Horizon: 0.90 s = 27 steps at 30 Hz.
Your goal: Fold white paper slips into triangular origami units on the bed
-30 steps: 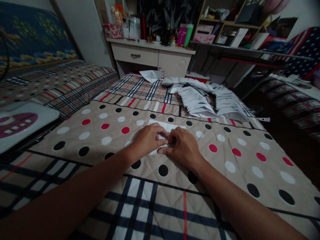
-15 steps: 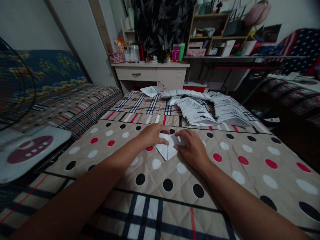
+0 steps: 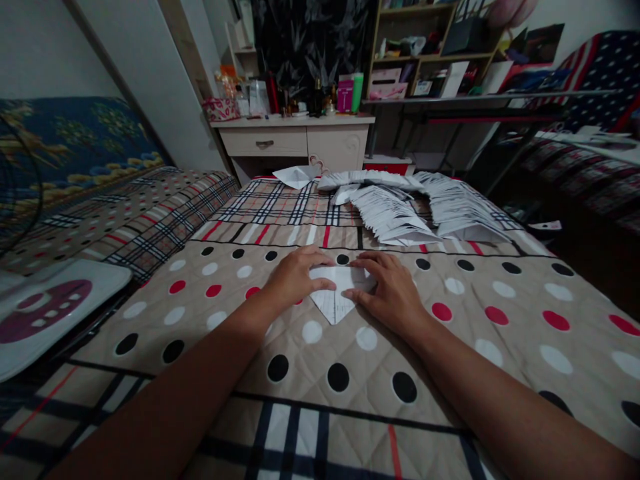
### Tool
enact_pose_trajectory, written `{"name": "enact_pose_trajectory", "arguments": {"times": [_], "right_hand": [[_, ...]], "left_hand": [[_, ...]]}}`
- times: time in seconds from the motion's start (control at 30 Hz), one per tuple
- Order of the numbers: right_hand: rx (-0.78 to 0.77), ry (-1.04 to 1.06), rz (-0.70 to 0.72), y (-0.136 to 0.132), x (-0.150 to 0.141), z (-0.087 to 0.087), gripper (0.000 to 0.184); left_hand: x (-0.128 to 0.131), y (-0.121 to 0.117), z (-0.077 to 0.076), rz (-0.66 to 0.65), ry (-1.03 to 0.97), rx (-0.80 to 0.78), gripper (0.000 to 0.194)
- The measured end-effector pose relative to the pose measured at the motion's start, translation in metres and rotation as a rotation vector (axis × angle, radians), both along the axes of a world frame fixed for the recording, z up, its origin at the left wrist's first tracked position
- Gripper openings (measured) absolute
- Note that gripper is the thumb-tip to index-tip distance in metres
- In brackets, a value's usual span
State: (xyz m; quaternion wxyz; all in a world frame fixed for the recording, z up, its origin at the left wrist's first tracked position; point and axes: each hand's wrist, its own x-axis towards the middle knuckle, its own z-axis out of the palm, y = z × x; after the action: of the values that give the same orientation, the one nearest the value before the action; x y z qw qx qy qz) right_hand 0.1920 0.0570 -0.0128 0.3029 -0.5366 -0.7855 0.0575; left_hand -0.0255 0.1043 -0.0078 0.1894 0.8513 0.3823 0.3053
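Note:
A small white folded paper (image 3: 334, 300) lies on the dotted quilt (image 3: 450, 333), its point facing me. My left hand (image 3: 296, 275) rests on its left part with fingers flat and thumb along the edge. My right hand (image 3: 395, 292) presses its right part, fingers stretched over the fold. Both hands lie flat on the paper without lifting it.
Rows of stacked folded white papers (image 3: 415, 210) lie farther up the bed, with one loose folded sheet (image 3: 296, 176) near the far edge. A white and maroon flat device (image 3: 45, 310) sits at left. A cluttered dresser (image 3: 293, 137) and shelves stand behind the bed.
The paper went from a flat strip under curled fingers to a pointed folded shape. Both hands now lie flatter on it. The camera tilted up slightly.

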Motion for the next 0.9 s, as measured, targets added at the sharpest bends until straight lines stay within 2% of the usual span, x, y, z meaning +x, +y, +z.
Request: {"name": "enact_pose_trajectory", "arguments": {"times": [0.17, 0.4, 0.6, 0.73, 0.9], "right_hand": [[0.065, 0.023, 0.018, -0.001, -0.001, 0.002, 0.048], [0.117, 0.127, 0.077, -0.003, -0.003, 0.005, 0.021], [-0.015, 0.082, 0.117, -0.005, -0.004, 0.006, 0.014], [-0.023, 0.058, 0.105, -0.005, -0.003, 0.006, 0.015], [-0.011, 0.032, 0.121, -0.006, -0.002, 0.006, 0.017]], "left_hand": [[0.002, -0.003, 0.005, 0.027, 0.055, 0.162, 0.037], [0.004, -0.008, 0.011, 0.072, 0.201, 0.272, 0.028], [0.001, -0.01, 0.016, -0.033, 0.244, 0.215, 0.019], [-0.002, -0.01, 0.019, -0.11, 0.237, 0.194, 0.009], [-0.004, -0.009, 0.024, -0.182, 0.27, 0.127, 0.011]]}}
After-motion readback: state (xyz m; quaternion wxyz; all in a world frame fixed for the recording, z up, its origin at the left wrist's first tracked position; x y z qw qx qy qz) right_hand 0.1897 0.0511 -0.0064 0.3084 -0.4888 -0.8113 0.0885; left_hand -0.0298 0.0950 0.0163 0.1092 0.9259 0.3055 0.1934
